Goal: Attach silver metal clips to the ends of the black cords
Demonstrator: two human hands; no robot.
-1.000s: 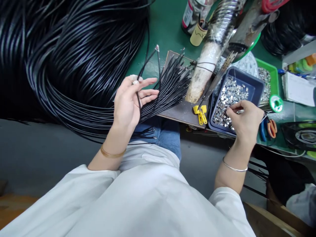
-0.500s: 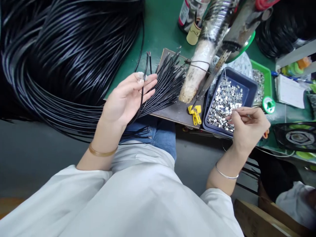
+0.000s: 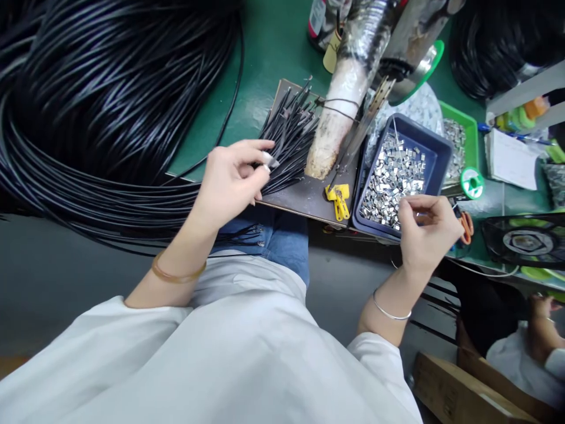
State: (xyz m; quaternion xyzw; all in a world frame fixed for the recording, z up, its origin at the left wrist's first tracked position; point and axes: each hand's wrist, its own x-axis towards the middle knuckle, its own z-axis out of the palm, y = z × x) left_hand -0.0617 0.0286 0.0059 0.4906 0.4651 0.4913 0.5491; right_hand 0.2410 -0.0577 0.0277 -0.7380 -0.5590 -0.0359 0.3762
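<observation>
My left hand [image 3: 238,179] is closed beside the fanned black cable ends [image 3: 291,132], its thumb and index finger together; whether anything is between them is too small to tell. Whitish wrapping shows on its fingertips. My right hand [image 3: 426,227] is pinched over the near right edge of a dark blue tray [image 3: 436,159], and what its fingertips hold, if anything, cannot be made out. Many small silvery metal clips [image 3: 388,182] lie in the tray. A big coil of black cable [image 3: 110,100] fills the left side.
A wrapped cylinder [image 3: 335,118] slants down over the bench, with a yellow tool [image 3: 338,200] below it. Right of the tray are a green bin [image 3: 472,138], a green spool [image 3: 472,183], orange-handled scissors [image 3: 466,228] and a paper pad [image 3: 512,159]. Another person's arm [image 3: 542,330] shows lower right.
My left hand has turned over and its spread fingers have closed; the black cable that hung across them is no longer seen there. My right hand has drawn slightly back over the tray's edge.
</observation>
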